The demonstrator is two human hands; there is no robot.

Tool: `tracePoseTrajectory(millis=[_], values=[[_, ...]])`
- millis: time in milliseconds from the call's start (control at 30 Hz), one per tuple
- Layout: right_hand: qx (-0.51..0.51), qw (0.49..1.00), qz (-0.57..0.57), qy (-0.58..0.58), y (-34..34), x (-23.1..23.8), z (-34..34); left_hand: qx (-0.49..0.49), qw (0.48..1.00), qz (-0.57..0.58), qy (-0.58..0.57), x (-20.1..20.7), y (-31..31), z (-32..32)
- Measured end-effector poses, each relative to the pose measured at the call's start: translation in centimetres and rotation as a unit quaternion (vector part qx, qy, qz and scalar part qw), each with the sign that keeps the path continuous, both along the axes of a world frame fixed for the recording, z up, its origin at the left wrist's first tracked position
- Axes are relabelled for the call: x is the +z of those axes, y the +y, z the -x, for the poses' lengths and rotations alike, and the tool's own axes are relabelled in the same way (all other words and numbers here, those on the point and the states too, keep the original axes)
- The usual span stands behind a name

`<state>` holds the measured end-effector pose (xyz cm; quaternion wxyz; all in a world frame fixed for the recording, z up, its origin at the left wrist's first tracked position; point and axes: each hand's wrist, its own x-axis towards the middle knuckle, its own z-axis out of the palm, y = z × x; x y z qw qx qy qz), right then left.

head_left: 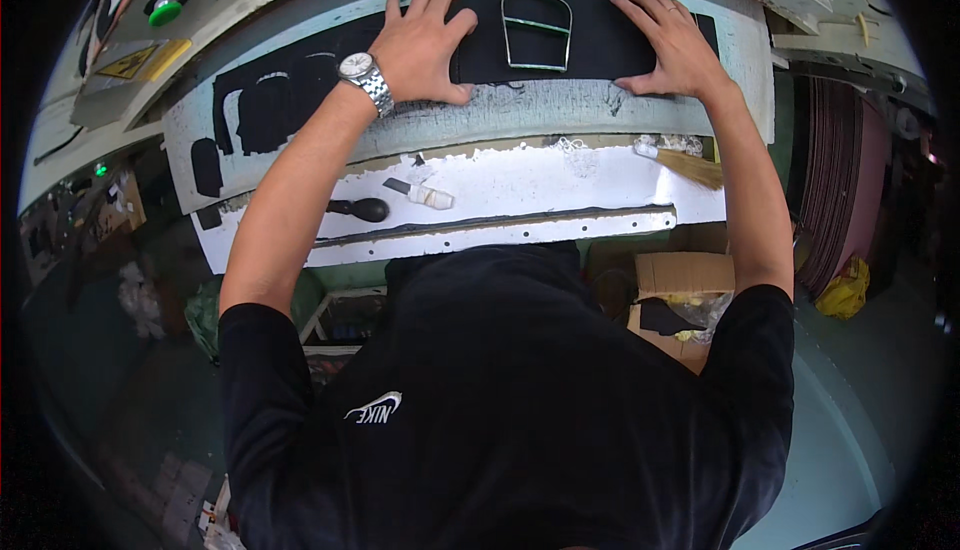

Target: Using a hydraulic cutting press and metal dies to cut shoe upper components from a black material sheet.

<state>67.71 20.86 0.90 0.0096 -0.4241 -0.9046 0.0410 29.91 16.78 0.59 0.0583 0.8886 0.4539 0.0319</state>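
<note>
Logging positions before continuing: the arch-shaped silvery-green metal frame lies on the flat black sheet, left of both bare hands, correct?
No: in the head view, the metal frame lies on the black sheet between the left hand and right hand.

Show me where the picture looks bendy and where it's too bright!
Head view: the pale board bows, fisheye-style, and the corners go black; head view: glare washes out the white ledge by the straw brush; head view: the black sheet shows little detail.

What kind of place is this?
Likely a workshop or factory that die-cuts sheet material: a shaped metal frame, apparently a cutting die, lies on a black sheet, and a green push button shows at upper left.
</note>
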Motion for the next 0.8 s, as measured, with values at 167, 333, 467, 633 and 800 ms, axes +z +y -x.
tracePoseTrajectory(millis=[167, 333, 467, 633, 800], values=[[-0.007, 0.999, -0.002, -0.045, -0.9, 1.1, 0.6, 0.017, 1.000, 0.011, 0.007, -0.1, -0.7, -0.1], [-0.012, 0.993, -0.008, 0.117, -3.4, 0.7, 3.4, 0.061, 0.994, -0.042, -0.074, -1.3, -4.2, 1.1], [-0.006, 0.982, 0.020, 0.187, -4.2, -0.5, 7.2, 0.084, 0.989, -0.032, -0.120, -2.0, -5.6, 1.5], [-0.008, 0.972, 0.041, 0.231, -4.9, -1.7, 9.0, 0.103, 0.983, -0.029, -0.149, -2.8, -6.3, 1.5], [0.025, 0.968, 0.052, 0.242, -5.2, -1.8, 11.3, 0.100, 0.978, -0.039, -0.178, -3.5, -6.2, 1.8]])
